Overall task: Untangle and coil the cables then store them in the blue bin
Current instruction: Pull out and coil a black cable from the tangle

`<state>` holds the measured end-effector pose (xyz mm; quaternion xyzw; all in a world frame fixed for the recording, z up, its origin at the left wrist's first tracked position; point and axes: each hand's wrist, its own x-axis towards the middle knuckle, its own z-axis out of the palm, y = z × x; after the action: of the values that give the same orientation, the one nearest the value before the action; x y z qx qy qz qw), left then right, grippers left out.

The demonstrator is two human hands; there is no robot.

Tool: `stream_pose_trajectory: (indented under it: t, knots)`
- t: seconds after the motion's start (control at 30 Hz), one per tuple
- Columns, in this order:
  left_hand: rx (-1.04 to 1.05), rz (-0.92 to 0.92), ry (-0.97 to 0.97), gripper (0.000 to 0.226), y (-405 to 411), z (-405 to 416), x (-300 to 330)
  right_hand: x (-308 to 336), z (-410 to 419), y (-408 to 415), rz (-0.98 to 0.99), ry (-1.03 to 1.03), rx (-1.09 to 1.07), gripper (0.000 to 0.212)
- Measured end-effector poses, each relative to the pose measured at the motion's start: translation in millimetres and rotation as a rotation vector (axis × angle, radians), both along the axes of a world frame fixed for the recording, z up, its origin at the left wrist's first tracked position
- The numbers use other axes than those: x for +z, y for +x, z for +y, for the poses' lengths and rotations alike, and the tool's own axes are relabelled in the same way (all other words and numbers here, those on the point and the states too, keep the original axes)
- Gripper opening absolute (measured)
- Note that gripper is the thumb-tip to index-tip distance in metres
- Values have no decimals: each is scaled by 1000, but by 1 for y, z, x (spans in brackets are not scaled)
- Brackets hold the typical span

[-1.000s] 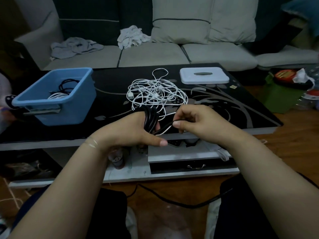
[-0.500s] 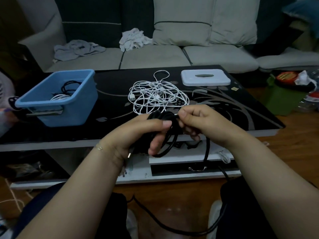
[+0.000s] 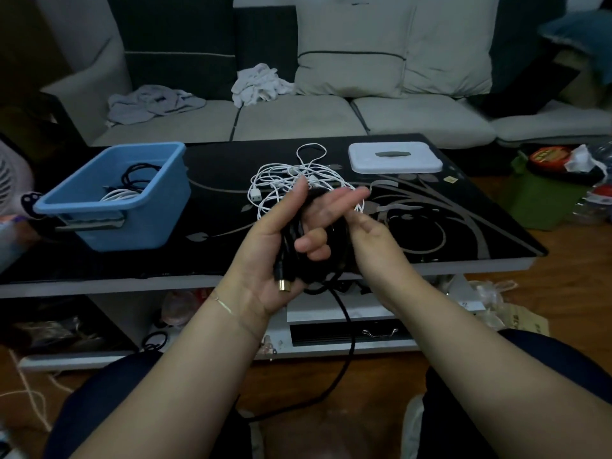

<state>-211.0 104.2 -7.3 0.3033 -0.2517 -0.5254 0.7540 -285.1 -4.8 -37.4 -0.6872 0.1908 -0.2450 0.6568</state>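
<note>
My left hand is raised palm-up over the table's front edge and holds a coil of black cable, two fingers curled round it and the others straight. The cable's gold-tipped plug lies on the palm. My right hand is against the coil's right side, its fingers hidden behind it. The cable's tail hangs to the floor. A tangle of white cables lies mid-table. The blue bin stands at the left, holding coiled cables.
A white lidded box sits on the black glass table at the back right. Behind is a sofa with clothes. A green container stands on the floor at the right, a fan at the left.
Both hands rose over the table edge. My left hand turned palm-up and straightened two fingers. My right hand left its pinch at the coil's top and moved to the coil's right side.
</note>
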Motion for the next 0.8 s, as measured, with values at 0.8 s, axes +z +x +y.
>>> stream_pose_trajectory:
  t: [0.8]
  knots:
    - [929,-763,251,32,28,-6,-3,-9,18,-13,157,253,330,22]
